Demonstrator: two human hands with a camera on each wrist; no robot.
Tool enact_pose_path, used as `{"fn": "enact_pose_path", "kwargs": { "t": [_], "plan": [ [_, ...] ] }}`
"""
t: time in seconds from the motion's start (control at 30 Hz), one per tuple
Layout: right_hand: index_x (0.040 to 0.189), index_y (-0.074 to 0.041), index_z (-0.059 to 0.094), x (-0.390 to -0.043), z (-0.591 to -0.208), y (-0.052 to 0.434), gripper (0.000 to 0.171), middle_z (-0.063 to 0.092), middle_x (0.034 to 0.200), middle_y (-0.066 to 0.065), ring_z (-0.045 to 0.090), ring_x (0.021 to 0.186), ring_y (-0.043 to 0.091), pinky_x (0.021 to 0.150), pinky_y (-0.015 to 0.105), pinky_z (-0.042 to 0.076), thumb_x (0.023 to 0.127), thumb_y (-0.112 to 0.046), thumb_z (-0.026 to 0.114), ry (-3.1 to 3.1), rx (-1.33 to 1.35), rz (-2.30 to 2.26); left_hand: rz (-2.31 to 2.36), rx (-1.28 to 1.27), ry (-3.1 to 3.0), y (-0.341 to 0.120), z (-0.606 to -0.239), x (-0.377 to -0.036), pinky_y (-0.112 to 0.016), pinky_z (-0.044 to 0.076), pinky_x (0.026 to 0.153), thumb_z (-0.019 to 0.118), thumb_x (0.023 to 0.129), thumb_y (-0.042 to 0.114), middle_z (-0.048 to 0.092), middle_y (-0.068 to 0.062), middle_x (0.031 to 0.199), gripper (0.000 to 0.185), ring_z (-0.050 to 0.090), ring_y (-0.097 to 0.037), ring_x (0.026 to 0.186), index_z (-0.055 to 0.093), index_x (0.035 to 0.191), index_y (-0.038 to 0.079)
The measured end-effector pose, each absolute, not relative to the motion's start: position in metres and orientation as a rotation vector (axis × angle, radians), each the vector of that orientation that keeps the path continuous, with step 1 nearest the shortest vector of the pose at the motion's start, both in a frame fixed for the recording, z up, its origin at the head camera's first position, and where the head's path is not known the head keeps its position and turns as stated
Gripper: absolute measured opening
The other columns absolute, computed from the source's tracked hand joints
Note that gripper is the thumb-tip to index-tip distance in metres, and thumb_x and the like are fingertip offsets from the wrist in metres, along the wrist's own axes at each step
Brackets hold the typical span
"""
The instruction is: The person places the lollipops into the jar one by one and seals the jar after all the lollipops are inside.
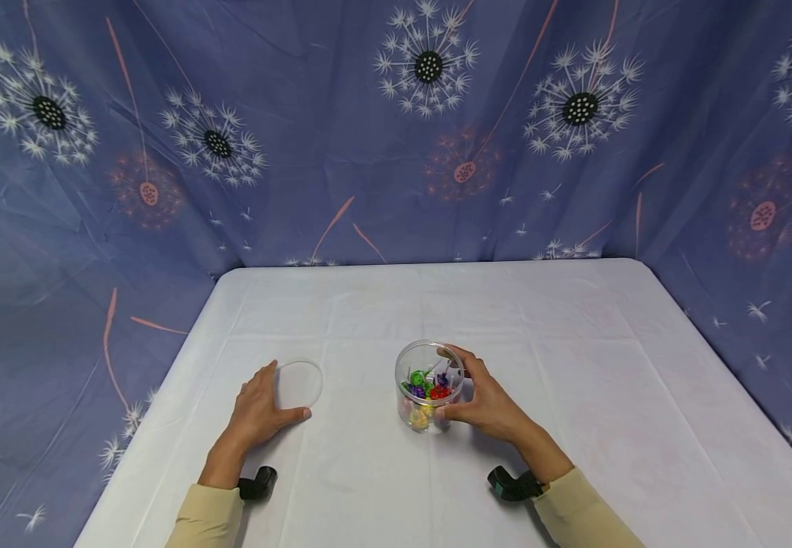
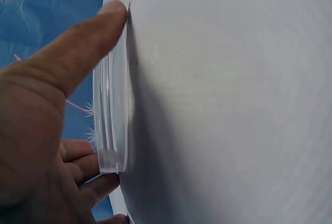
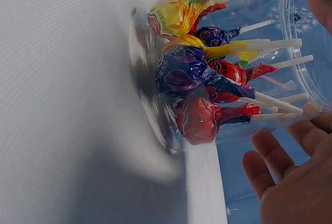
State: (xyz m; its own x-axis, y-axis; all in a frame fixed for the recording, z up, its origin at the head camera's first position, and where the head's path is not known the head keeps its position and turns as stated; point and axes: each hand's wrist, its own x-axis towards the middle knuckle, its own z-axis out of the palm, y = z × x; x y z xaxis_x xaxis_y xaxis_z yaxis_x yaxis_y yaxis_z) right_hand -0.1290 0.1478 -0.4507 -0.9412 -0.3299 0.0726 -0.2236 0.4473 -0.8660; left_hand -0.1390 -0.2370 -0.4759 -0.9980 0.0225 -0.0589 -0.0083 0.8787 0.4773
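Note:
On the left of the table, in the head view, a round clear plastic lid (image 1: 321,380) lies flat. My left hand (image 1: 256,407) holds it by its edge; in the left wrist view the thumb and the fingertips meet opposite parts of the lid's rim (image 2: 111,125). My right hand (image 1: 483,402) grips the right side of a clear, open-topped plastic jar (image 1: 405,415) near its upper rim. Inside the jar are several wrapped lollipops (image 3: 181,71) in purple, red, yellow and green, their white sticks pointing mostly toward the mouth. The jar stands upright on the table.
A white cloth (image 1: 539,335) with fold creases covers the table. Behind and at both sides hangs a blue curtain (image 1: 341,152) printed with dandelions. A black wrist device (image 1: 257,483) is on the left wrist, and another black device (image 1: 513,484) on the right.

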Motion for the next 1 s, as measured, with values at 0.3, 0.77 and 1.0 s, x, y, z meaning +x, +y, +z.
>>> {"fn": "enact_pose_path", "kwargs": {
  "t": [0.3, 0.77, 1.0],
  "plan": [
    [0.143, -0.035, 0.03, -0.128, -0.451, 0.147, 0.092, 0.038, 0.142, 0.008, 0.042, 0.125, 0.039, 0.1, 0.064, 0.036, 0.069, -0.035, 0.084, 2.574, -0.456, -1.5, 0.807, 0.006, 2.985, -0.233, -0.473, -0.135, -0.062, 0.03, 0.106, 0.082, 0.069, 0.04, 0.03, -0.03, 0.146, 0.111, 0.031, -0.049, 0.131, 0.018, 0.147, -0.005],
    [0.144, -0.032, 0.03, -0.127, -0.45, 0.148, 0.092, 0.038, 0.143, 0.009, 0.042, 0.125, 0.039, 0.101, 0.064, 0.036, 0.069, -0.036, 0.083, 2.58, -0.478, -1.521, 0.977, 0.18, 2.969, -0.198, -0.44, -0.13, -0.058, 0.027, 0.11, 0.084, 0.065, 0.041, 0.032, -0.016, 0.148, 0.109, 0.034, -0.04, 0.134, 0.022, 0.148, 0.006],
    [0.144, -0.032, 0.03, -0.128, -0.451, 0.148, 0.092, 0.038, 0.143, 0.01, 0.042, 0.125, 0.039, 0.1, 0.064, 0.036, 0.069, -0.036, 0.083, 2.584, -0.484, -1.517, 0.99, 0.271, 2.964, -0.182, -0.428, -0.126, -0.059, 0.026, 0.111, 0.085, 0.065, 0.04, 0.033, -0.014, 0.149, 0.109, 0.032, -0.041, 0.136, 0.022, 0.149, 0.009]
  ]
}}
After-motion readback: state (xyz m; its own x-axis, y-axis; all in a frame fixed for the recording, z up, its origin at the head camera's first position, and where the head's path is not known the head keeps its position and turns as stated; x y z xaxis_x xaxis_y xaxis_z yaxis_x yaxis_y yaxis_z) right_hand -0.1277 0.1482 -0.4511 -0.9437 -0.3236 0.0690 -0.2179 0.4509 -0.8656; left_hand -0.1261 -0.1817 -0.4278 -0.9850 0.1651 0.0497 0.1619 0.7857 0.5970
